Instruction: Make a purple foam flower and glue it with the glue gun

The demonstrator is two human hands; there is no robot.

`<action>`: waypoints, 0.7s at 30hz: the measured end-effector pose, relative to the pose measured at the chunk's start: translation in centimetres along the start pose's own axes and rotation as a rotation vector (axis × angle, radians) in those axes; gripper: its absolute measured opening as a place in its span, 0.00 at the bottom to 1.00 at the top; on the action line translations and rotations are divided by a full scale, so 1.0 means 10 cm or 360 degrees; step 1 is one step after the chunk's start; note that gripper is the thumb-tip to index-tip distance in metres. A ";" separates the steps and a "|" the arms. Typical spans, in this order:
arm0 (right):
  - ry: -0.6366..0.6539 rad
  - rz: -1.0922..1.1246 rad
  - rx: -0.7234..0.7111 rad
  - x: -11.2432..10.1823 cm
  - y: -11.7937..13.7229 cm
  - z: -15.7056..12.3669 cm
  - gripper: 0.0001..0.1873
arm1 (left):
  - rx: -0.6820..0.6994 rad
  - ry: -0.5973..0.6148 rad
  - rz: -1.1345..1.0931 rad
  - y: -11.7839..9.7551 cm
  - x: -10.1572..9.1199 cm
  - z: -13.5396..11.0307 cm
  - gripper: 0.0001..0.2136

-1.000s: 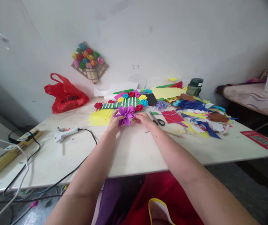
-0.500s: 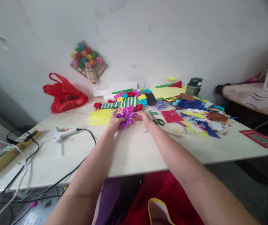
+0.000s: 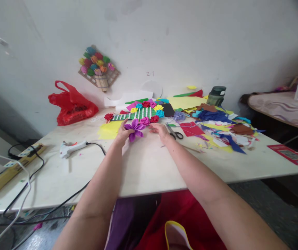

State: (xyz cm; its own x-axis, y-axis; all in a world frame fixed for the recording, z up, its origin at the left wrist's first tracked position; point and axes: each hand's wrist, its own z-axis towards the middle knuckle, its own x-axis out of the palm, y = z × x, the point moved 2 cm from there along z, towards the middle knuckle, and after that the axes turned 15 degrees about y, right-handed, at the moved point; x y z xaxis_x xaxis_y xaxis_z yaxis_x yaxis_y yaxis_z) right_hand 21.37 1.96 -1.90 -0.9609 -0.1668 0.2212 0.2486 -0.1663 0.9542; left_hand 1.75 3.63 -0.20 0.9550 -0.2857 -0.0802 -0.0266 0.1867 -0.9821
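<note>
A purple paper flower [image 3: 135, 128] rests on the white table [image 3: 143, 163], just in front of a green-and-white striped craft board [image 3: 135, 114] edged with small red, pink, blue and yellow paper flowers. My left hand [image 3: 122, 133] touches the flower's left side, thumb and fingers closed on its petals. My right hand [image 3: 160, 130] lies a little to the flower's right, fingers loosely spread on the table and holding nothing.
Scissors [image 3: 175, 133] lie right of my right hand, beside a heap of coloured paper scraps [image 3: 221, 126]. A glue gun [image 3: 72, 147] with its black cord lies left, a power strip [image 3: 10, 168] farther left. A red plastic bag [image 3: 70, 106] and a green jar [image 3: 216, 95] stand near the wall.
The purple flower has gone from held up between both hands down onto the table near the striped board. My right hand has let go and moved slightly right.
</note>
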 end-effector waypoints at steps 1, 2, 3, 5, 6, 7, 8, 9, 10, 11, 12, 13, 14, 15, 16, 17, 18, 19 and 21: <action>-0.0059 -0.0008 -0.0016 -0.02 -0.01 0.01 0.10 | 0.0016 0.0009 -0.0010 0.00 0.01 0.00 0.42; -0.0109 -0.0019 -0.0027 -0.03 -0.01 0.01 0.11 | 0.0027 0.0021 -0.0020 -0.01 0.03 -0.01 0.42; -0.0144 -0.0031 -0.0036 -0.05 -0.02 0.02 0.12 | 0.0033 0.0035 -0.0028 -0.02 0.05 -0.02 0.43; -0.0175 -0.0057 -0.0047 -0.06 -0.02 0.03 0.14 | 0.0017 0.0057 -0.0033 -0.05 0.09 -0.04 0.43; -0.0179 -0.0070 -0.0051 -0.07 -0.02 0.03 0.15 | 0.0011 0.0065 -0.0029 -0.06 0.11 -0.05 0.43; -0.0186 -0.0082 -0.0054 -0.07 -0.01 0.03 0.15 | 0.0002 0.0078 -0.0024 -0.07 0.13 -0.06 0.43; -0.0193 -0.0093 -0.0061 -0.06 0.00 0.02 0.15 | -0.0006 0.0086 -0.0018 -0.08 0.15 -0.06 0.42; -0.0201 -0.0104 -0.0072 -0.06 0.01 0.02 0.14 | -0.0013 0.0095 -0.0011 -0.08 0.16 -0.07 0.41; -0.0205 -0.0113 -0.0086 -0.05 0.02 0.01 0.12 | -0.0020 0.0103 -0.0006 -0.08 0.17 -0.07 0.40; -0.0204 -0.0123 -0.0101 -0.04 0.03 0.01 0.10 | -0.0027 0.0109 0.0000 -0.08 0.18 -0.07 0.39; -0.0197 -0.0133 -0.0116 -0.04 0.04 0.00 0.08 | -0.0032 0.0114 0.0007 -0.07 0.19 -0.06 0.37; -0.0181 -0.0147 -0.0129 -0.03 0.05 -0.01 0.07 | -0.0037 0.0120 0.0015 -0.07 0.20 -0.06 0.36; -0.0158 -0.0166 -0.0139 -0.02 0.05 -0.01 0.06 | -0.0046 0.0129 0.0021 -0.06 0.20 -0.05 0.35; -0.0130 -0.0189 -0.0147 -0.01 0.06 -0.02 0.06 | -0.0056 0.0140 0.0024 -0.05 0.21 -0.05 0.33; -0.0099 -0.0214 -0.0159 -0.01 0.07 -0.02 0.06 | -0.0065 0.0153 0.0025 -0.04 0.21 -0.04 0.32; -0.0067 -0.0242 -0.0175 0.00 0.08 -0.03 0.07 | -0.0070 0.0166 0.0026 -0.03 0.22 -0.04 0.31; -0.0035 -0.0270 -0.0194 0.01 0.08 -0.03 0.07 | -0.0071 0.0180 0.0023 -0.02 0.22 -0.03 0.31; -0.0006 -0.0298 -0.0214 0.01 0.09 -0.03 0.07 | -0.0066 0.0194 0.0022 -0.01 0.23 -0.03 0.31; 0.0040 -0.0352 -0.0247 0.02 0.09 -0.03 0.08 | -0.0046 0.0213 0.0024 0.00 0.24 -0.03 0.33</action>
State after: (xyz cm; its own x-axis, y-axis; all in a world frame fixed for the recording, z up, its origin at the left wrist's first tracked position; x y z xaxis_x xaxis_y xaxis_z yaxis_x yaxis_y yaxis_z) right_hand 21.41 1.47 -1.06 -0.9910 -0.1339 0.0040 0.0508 -0.3479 0.9362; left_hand 3.94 2.69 -0.45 0.9065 -0.4063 -0.1152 -0.0511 0.1652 -0.9849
